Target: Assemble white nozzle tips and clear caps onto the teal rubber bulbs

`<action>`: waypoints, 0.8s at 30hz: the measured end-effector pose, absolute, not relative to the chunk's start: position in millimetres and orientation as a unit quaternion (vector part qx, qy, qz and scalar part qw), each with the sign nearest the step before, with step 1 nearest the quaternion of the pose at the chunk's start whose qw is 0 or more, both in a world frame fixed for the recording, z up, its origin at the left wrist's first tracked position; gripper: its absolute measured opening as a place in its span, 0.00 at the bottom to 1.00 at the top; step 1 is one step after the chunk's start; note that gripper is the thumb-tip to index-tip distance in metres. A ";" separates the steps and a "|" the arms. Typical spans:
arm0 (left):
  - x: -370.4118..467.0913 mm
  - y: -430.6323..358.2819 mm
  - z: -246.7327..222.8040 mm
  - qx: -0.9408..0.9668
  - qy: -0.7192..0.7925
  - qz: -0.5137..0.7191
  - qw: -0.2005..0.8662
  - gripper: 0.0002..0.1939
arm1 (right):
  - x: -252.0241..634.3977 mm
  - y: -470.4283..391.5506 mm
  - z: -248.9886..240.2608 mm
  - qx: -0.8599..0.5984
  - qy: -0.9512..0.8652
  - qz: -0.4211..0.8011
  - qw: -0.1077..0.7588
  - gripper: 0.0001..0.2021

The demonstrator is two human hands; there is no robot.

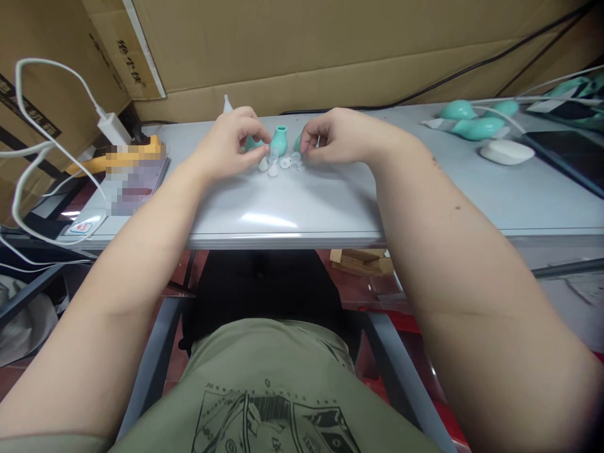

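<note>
On the grey table (226,214) stands a teal bulb (280,141) with an open neck, between my two hands. Several small clear plastic pieces (273,168) lie in front of it. My left hand (233,143) is at the left of the bulb, thumb and fingers apart, its fingertips near the clear pieces. Teal shows behind its fingers. My right hand (333,135) is at the right with its fingers curled together beside another, mostly hidden teal bulb (297,143); whatever its fingertips hold is too small to make out. A pale nozzle tip (227,104) rises behind my left hand.
At the right lie teal bulbs (479,128), a white oval object (506,151) and a dark flat device (566,151). A yellow tool (136,154), a white charger (114,131) and cables are at the left. Cardboard (283,50) stands along the back.
</note>
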State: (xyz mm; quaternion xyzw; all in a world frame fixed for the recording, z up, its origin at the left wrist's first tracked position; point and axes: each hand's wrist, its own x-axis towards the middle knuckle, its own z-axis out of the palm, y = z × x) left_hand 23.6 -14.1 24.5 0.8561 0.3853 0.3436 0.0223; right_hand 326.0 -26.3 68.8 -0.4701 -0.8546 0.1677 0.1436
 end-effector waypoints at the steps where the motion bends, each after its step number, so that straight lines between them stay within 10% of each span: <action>1: 23.1 -13.8 24.5 0.855 0.385 0.345 0.021 0.09 | 326.1 -25.6 68.3 -0.474 -0.852 0.166 0.144 0.09; 24: 18.7 -14.9 28.7 0.853 0.391 0.344 0.024 0.09 | 313.4 -24.0 55.1 -0.448 -0.859 0.192 0.156 0.07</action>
